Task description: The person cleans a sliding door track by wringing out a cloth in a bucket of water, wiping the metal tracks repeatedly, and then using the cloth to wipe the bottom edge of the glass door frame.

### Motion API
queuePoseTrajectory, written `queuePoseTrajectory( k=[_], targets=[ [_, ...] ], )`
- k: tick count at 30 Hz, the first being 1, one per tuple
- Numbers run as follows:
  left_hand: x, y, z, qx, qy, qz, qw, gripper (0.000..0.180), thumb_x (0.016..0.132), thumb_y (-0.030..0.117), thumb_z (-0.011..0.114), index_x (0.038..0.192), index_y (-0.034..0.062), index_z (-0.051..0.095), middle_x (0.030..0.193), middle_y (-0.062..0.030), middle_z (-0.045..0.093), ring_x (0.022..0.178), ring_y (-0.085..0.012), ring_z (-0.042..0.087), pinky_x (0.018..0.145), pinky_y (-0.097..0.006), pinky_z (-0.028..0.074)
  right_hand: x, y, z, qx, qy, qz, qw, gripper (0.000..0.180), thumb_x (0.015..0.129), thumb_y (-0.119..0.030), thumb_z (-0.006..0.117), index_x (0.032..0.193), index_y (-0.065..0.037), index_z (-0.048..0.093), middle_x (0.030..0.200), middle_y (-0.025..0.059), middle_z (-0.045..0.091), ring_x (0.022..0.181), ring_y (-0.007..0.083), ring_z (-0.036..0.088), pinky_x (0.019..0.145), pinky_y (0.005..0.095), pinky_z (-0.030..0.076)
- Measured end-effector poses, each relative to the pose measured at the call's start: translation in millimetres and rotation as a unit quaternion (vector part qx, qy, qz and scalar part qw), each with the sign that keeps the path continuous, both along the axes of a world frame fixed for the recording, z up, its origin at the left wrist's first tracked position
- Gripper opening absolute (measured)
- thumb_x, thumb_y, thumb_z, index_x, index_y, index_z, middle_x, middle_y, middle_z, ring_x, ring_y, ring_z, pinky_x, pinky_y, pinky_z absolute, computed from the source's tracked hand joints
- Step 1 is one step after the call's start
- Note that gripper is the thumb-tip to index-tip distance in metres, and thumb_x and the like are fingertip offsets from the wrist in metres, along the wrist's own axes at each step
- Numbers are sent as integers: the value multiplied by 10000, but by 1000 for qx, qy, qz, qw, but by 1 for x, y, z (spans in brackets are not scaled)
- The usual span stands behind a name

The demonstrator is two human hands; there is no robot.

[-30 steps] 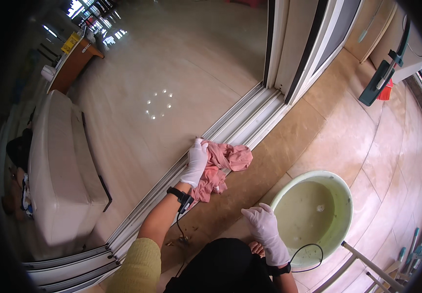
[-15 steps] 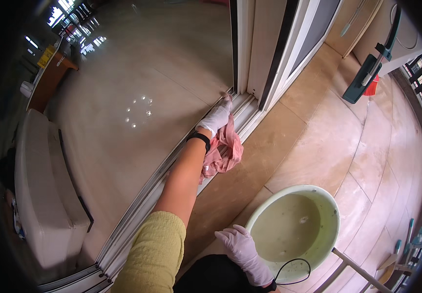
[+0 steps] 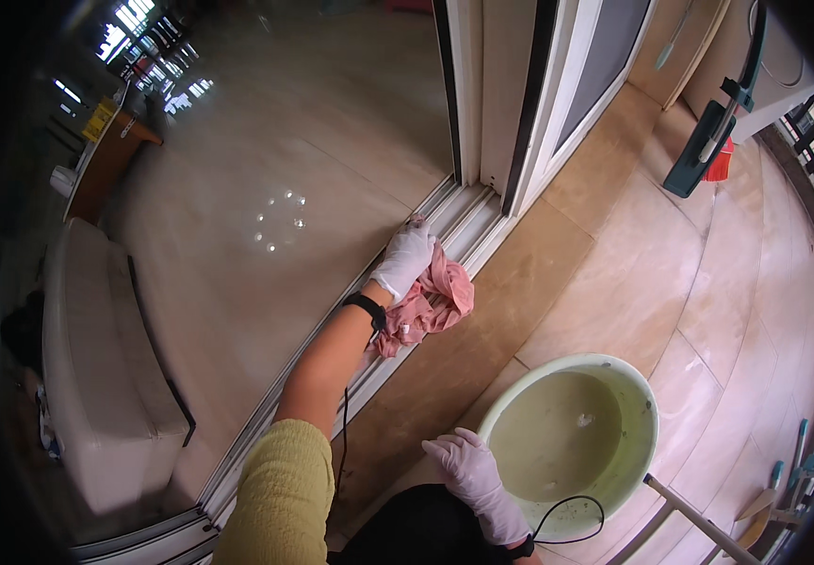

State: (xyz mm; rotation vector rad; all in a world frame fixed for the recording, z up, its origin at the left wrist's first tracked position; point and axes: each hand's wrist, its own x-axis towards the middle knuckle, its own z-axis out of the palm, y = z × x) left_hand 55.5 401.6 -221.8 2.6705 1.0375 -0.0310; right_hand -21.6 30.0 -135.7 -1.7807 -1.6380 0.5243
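My left hand (image 3: 406, 261), in a white glove, presses a crumpled pink cloth (image 3: 445, 287) onto the sliding-door track (image 3: 468, 221). Its fingers are closed on the cloth, with the fingertips at the track's inner edge. Loose folds of the cloth spill over the rails toward the tiles. My right hand (image 3: 475, 478), gloved as well, rests by my dark-clad knee, next to the left rim of a pale green basin (image 3: 645, 414). Its fingers are curled in and nothing shows in them. Cloudy greyish water stands in the basin.
Door panels (image 3: 501, 94) rise at the track's far end. A beige upholstered seat (image 3: 110, 358) stands indoors at left. At far right hangs a dark green flat-headed tool (image 3: 699, 151) near red bristles (image 3: 720, 162). A pale metal frame (image 3: 699, 523) is right of the basin.
My left hand has drawn back along the track toward me, with the cloth bunched closer under it. My right hand has barely moved.
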Motion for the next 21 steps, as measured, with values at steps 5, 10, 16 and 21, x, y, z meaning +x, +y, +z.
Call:
queuePoseTrajectory(
  k=[5, 10, 16, 21],
  targets=[
    [-152, -35, 33, 36, 76, 91, 992, 835, 874, 566, 458, 1385, -55, 232, 888, -270, 630, 780, -400, 631, 702, -471, 504, -5, 7, 2, 18, 10, 28, 999, 471, 668, -15, 628, 1121, -133, 574, 989, 19, 630, 948, 188, 598, 951, 395, 410],
    [-263, -101, 30, 166, 99, 100, 976, 933, 769, 549, 619, 1374, -51, 238, 1134, -254, 552, 1000, -343, 578, 878, -430, 448, -10, 8, -4, 31, -15, 11, 999, 351, 726, -29, 599, 1069, -104, 595, 934, 51, 626, 939, 215, 597, 970, 395, 392],
    [-294, -86, 41, 37, 142, 136, 980, 658, 713, 387, 733, 1150, -3, 435, 1002, -212, 594, 905, -324, 610, 774, -408, 487, -11, 7, -11, 74, -41, 11, 996, 469, 635, -5, 632, 1084, -128, 574, 882, 24, 617, 888, 202, 605, 912, 401, 419],
    [-321, -110, 22, 32, -38, 212, 976, 385, 816, 203, 645, 1098, 4, 475, 887, -218, 608, 778, -380, 605, 649, -450, 482, -16, 16, -2, 75, -42, 10, 996, 444, 658, 8, 626, 1073, -145, 593, 875, 16, 626, 889, 198, 607, 905, 397, 421]
  ],
)
